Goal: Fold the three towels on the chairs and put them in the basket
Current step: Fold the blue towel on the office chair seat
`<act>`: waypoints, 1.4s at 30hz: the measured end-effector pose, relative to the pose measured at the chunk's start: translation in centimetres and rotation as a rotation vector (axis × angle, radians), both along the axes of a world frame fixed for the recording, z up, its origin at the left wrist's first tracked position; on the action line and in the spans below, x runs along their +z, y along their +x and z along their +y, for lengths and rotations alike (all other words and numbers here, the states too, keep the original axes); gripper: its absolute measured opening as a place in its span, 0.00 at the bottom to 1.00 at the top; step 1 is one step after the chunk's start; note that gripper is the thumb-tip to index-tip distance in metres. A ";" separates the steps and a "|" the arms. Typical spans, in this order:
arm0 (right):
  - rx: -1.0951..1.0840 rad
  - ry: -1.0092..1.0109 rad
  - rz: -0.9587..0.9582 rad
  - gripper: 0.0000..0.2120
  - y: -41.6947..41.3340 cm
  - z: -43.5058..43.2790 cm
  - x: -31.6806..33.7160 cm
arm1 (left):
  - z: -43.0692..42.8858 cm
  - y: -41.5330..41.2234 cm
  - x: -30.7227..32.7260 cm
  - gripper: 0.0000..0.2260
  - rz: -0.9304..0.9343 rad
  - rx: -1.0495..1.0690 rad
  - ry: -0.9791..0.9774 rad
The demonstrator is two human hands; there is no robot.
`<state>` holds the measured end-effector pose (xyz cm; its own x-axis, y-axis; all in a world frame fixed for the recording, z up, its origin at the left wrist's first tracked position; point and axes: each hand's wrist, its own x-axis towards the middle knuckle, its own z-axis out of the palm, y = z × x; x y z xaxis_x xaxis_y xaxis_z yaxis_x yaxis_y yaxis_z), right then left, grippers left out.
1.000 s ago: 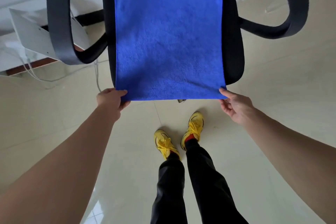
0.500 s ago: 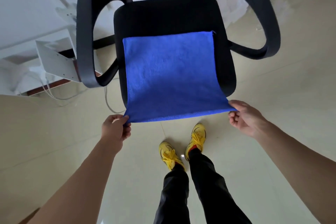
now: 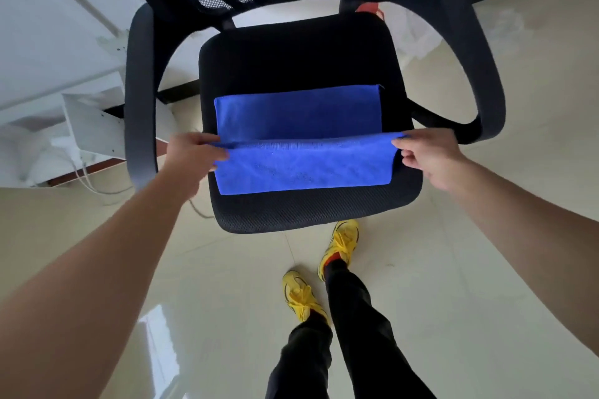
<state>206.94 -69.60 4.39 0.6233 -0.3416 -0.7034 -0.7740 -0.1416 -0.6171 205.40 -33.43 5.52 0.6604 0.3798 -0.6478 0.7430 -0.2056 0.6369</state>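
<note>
Blue towel (image 3: 301, 168) on seat (image 3: 291, 55): left hand (image 3: 191, 155), right hand (image 3: 428, 155) apparently pinch its raised edge's ends.

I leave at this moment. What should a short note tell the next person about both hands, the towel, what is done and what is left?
Left hand pinches the left corner of the blue towel, right hand the right corner. Towel lies on the black office chair seat, near edge raised over its middle: first fold half made. Left: finish folding, then basket. Basket and other towels not in view.
</note>
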 end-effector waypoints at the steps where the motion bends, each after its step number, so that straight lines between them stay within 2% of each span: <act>1: 0.019 -0.051 -0.017 0.07 1.1 0.3 -0.2 | -0.2 1.1 -0.1 0.11 -0.002 -0.072 0.097; 4: 0.062 -0.077 -0.048 0.03 4.7 0.5 -1.2 | -0.3 4.7 -1.2 0.05 -0.013 -0.106 0.224; 7: 0.097 -0.056 -0.090 0.08 7.5 0.5 -2.6 | -0.1 7.4 -2.6 0.09 -0.001 -0.003 0.210; 11: 0.214 -0.100 -0.115 0.10 10.1 0.5 -5.4 | 0.0 9.4 -5.0 0.11 0.028 0.079 0.212; 16: 0.377 -0.278 -0.136 0.12 12.3 -0.1 -8.5 | -0.3 10.7 -7.8 0.11 0.043 0.086 0.302; 19: 0.490 -0.395 -0.154 0.12 13.1 -0.1 -9.4 | -0.4 11.5 -8.9 0.05 0.055 0.087 0.365; 21: 0.528 -0.470 -0.160 0.12 13.3 0.0 -9.5 | -0.4 11.8 -9.2 0.09 0.064 0.079 0.407; 23: 0.507 -0.460 -0.155 0.13 13.4 0.1 -9.4 | -0.6 11.9 -8.9 0.09 0.066 0.069 0.425; 25: 0.411 -0.356 -0.155 0.17 12.8 0.2 -8.9 | -0.5 11.2 -8.4 0.10 0.085 0.069 0.424; 29: 0.211 -0.185 -0.077 0.27 8.9 -0.3 -8.2 | -0.3 7.2 -7.5 0.21 0.166 0.146 0.285; 32: 0.241 -0.188 -0.001 0.24 4.7 -0.2 -7.5 | -0.9 4.1 -7.2 0.22 0.244 0.012 0.310; 36: 0.328 -0.317 0.043 0.19 1.5 -0.3 -7.8 | -1.6 2.6 -7.4 0.21 0.333 -0.348 0.523; 38: 0.364 -0.408 0.085 0.17 1.4 -0.3 -7.4 | -1.6 2.6 -7.3 0.20 0.333 -0.415 0.618; 40: 0.430 -0.547 0.064 0.16 1.5 -0.1 -6.6 | -1.7 2.9 -6.8 0.21 0.269 -0.416 0.690; 42: 0.501 -0.691 -0.141 0.16 1.8 1.0 -5.7 | -1.7 3.3 -6.4 0.22 0.084 -0.496 0.822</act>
<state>208.76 -68.57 -1.34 0.8807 -0.3259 -0.3436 -0.4426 -0.8245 -0.3526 208.66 -35.12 -0.90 0.8313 0.4259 -0.3570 0.4880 -0.8668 0.1024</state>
